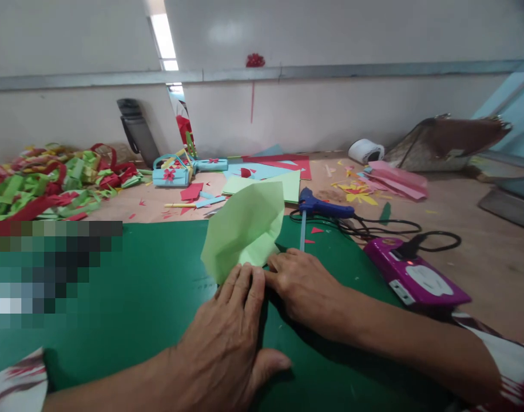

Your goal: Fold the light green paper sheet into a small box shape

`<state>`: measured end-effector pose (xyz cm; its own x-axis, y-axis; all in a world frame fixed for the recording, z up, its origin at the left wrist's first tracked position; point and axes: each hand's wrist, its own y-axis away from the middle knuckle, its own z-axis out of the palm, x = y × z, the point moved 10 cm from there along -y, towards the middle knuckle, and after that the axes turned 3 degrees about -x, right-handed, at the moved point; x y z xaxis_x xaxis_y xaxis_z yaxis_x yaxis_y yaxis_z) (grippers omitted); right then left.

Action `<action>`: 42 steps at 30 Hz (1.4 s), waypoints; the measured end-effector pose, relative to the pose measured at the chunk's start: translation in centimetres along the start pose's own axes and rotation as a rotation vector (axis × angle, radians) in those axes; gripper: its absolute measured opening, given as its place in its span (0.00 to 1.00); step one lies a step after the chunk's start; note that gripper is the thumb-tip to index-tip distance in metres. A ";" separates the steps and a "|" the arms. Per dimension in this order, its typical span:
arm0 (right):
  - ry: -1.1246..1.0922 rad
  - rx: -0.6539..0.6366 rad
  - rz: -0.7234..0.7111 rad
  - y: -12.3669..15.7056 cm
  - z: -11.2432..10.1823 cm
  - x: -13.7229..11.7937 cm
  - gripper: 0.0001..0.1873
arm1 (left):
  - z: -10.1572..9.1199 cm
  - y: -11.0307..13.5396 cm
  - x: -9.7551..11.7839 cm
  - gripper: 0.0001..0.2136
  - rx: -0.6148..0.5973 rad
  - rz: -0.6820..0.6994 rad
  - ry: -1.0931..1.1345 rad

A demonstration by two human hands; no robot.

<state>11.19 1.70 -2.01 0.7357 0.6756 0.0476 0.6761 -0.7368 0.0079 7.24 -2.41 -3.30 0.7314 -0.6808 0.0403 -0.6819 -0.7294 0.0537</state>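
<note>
A sheet of light green paper [245,229] rises from the green mat, its near edge folded down under my fingers. My left hand [231,326] lies over that near edge, fingers stretched out together and pressing flat, thumb held apart to the right. Just to its right, my right hand [302,280] has its fingers curled and closed at the paper's lower right edge. The fingertips of both hands partly cover the fold. A blue glue gun [326,206] with a glue stick lies behind my right hand.
The green mat [159,269] lies under both hands. A purple power strip [416,274] with a plugged-in cord is at right. Light green sheets [292,186], blue paper purses [171,174] and a grey bottle [137,131] stand behind. Paper strips [51,183] are heaped left; a handbag [442,143] sits back right.
</note>
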 end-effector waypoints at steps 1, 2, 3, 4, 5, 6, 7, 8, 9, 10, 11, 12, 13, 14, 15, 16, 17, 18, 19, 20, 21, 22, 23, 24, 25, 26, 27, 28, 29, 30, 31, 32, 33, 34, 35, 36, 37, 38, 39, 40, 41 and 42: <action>0.004 0.019 0.017 0.0 -0.8 0.4 0.10 | 0.3 -0.1 -0.2 0.40 -0.037 -0.010 0.020; 0.027 0.054 0.059 0.1 -1.8 1.0 0.11 | 0.4 -0.1 -0.4 0.40 -0.057 -0.017 0.035; 0.076 0.097 0.110 0.3 -2.8 1.7 0.14 | 0.5 0.0 -0.5 0.40 -0.067 -0.018 0.046; 0.121 0.113 0.173 0.4 -3.6 2.5 0.16 | 0.5 0.0 -0.6 0.40 -0.068 -0.021 0.052; 0.153 0.110 0.237 0.6 -4.1 3.3 0.16 | 0.4 0.1 -0.8 0.39 -0.065 -0.023 0.054; 0.176 0.087 0.280 0.6 -4.2 3.8 0.16 | 0.4 0.2 -0.9 0.38 -0.058 -0.025 0.051; 0.190 0.055 0.310 0.6 -4.0 4.3 0.15 | 0.3 0.2 -1.0 0.38 -0.051 -0.027 0.047; 0.198 0.026 0.326 0.6 -3.8 4.6 0.14 | 0.2 0.2 -1.2 0.36 -0.044 -0.032 0.041; 0.204 0.006 0.333 0.5 -3.5 4.7 0.13 | 0.1 0.2 -1.4 0.34 -0.036 -0.038 0.035; 0.207 0.000 0.338 0.4 -3.3 4.9 0.13 | 0.0 0.2 -1.6 0.32 -0.027 -0.047 0.029; 0.207 0.007 0.348 0.4 -3.2 5.1 0.13 | -0.1 0.1 -1.8 0.30 -0.019 -0.056 0.022; 0.205 0.022 0.362 0.4 -3.2 5.2 0.14 | -0.3 0.1 -2.0 0.29 -0.009 -0.063 0.013; 0.202 0.039 0.378 0.4 -3.3 5.4 0.14 | -0.4 0.1 -2.2 0.27 -0.001 -0.067 0.003; 0.198 0.049 0.391 0.5 -3.3 5.6 0.14 | -0.6 0.0 -2.3 0.26 0.007 -0.071 -0.008; 0.195 0.052 0.398 0.6 -3.3 5.6 0.14 | -0.6 0.0 -2.4 0.25 0.009 -0.078 -0.020; 0.192 0.046 0.397 0.7 -3.2 5.6 0.14 | -0.7 -0.1 -2.5 0.24 0.005 -0.088 -0.032; 0.187 0.035 0.390 0.8 -3.0 5.5 0.14 | -0.7 -0.2 -2.6 0.23 -0.001 -0.092 -0.047; 0.178 0.021 0.378 0.9 -2.8 5.4 0.14 | -0.6 -0.4 -2.6 0.21 -0.010 -0.093 -0.071; 0.166 0.008 0.367 0.9 -2.6 5.3 0.14 | -0.6 -0.6 -2.6 0.20 -0.021 -0.093 -0.102; 0.150 -0.003 0.357 1.0 -2.4 5.2 0.14 | -0.5 -0.8 -2.6 0.18 -0.034 -0.087 -0.139; 0.130 -0.013 0.350 1.1 -2.2 5.1 0.14 | -0.5 -1.0 -2.6 0.17 -0.046 -0.077 -0.176; 0.106 -0.024 0.347 1.1 -2.1 5.1 0.13 | -0.4 -1.2 -2.5 0.17 -0.060 -0.068 -0.211; 0.080 -0.037 0.344 1.2 -2.0 5.1 0.13 | -0.3 -1.3 -2.5 0.17 -0.073 -0.061 -0.243; 0.053 -0.053 0.342 1.3 -1.9 5.1 0.12 | -0.3 -1.5 -2.5 0.17 -0.080 -0.055 -0.267; 0.028 -0.070 0.343 1.3 -1.8 5.2 0.12 | -0.4 -1.7 -2.4 0.17 -0.076 -0.047 -0.287; 0.005 -0.087 0.345 1.4 -1.8 5.3 0.11 | -0.6 -1.8 -2.3 0.18 -0.070 -0.037 -0.301; -0.012 -0.104 0.346 1.4 -1.8 5.3 0.11 | -0.8 -2.0 -2.2 0.18 -0.064 -0.027 -0.313; -0.026 -0.125 0.341 1.5 -1.8 5.4 0.12 | -0.9 -2.2 -2.0 0.19 -0.066 -0.019 -0.320; -0.036 -0.145 0.333 1.5 -1.8 5.4 0.12 | -1.0 -2.4 -1.9 0.19 -0.076 -0.016 -0.325; -0.045 -0.165 0.320 1.5 -1.8 5.4 0.12 | -1.0 -2.5 -1.9 0.19 -0.099 -0.018 -0.326; -0.052 -0.182 0.302 1.5 -1.8 5.3 0.12 | -0.9 -2.6 -1.9 0.19 -0.127 -0.023 -0.327; -0.058 -0.196 0.285 1.5 -1.7 5.2 0.11 | -0.8 -2.7 -1.9 0.18 -0.152 -0.031 -0.328; -0.059 -0.204 0.268 1.6 -1.7 5.2 0.11 | -0.6 -2.7 -1.9 0.19 -0.174 -0.039 -0.331; -0.057 -0.208 0.252 1.6 -1.7 5.1 0.11 | -0.4 -2.7 -1.9 0.19 -0.190 -0.039 -0.337; -0.052 -0.207 0.236 1.7 -1.7 5.1 0.11 | -0.3 -2.6 -1.9 0.19 -0.196 -0.037 -0.346; -0.047 -0.204 0.218 1.7 -1.7 5.0 0.12 | -0.2 -2.5 -1.8 0.19 -0.194 -0.033 -0.355; -0.042 -0.204 0.203 1.8 -1.7 4.9 0.12 | 0.0 -2.4 -1.8 0.18 -0.190 -0.027 -0.356; -0.036 -0.203 0.192 1.8 -1.6 4.8 0.13 | 0.0 -2.3 -1.7 0.18 -0.182 -0.024 -0.349; -0.028 -0.205 0.186 1.9 -1.6 4.8 0.13 | 0.0 -2.1 -1.7 0.17 -0.172 -0.024 -0.333; -0.019 -0.209 0.182 2.0 -1.5 4.7 0.14 | -0.1 -2.0 -1.6 0.18 -0.157 -0.033 -0.312; -0.007 -0.213 0.178 2.1 -1.4 4.7 0.14 | -0.2 -1.9 -1.6 0.20 -0.144 -0.043 -0.287; 0.007 -0.213 0.176 2.1 -1.4 4.6 0.14 | -0.4 -1.8 -1.5 0.23 -0.134 -0.053 -0.264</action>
<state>15.99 3.20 -0.34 0.8404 0.5369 0.0736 0.5134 -0.8323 0.2089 7.33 -0.04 -3.03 0.7272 -0.6482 -0.2258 -0.6227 -0.7614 0.1803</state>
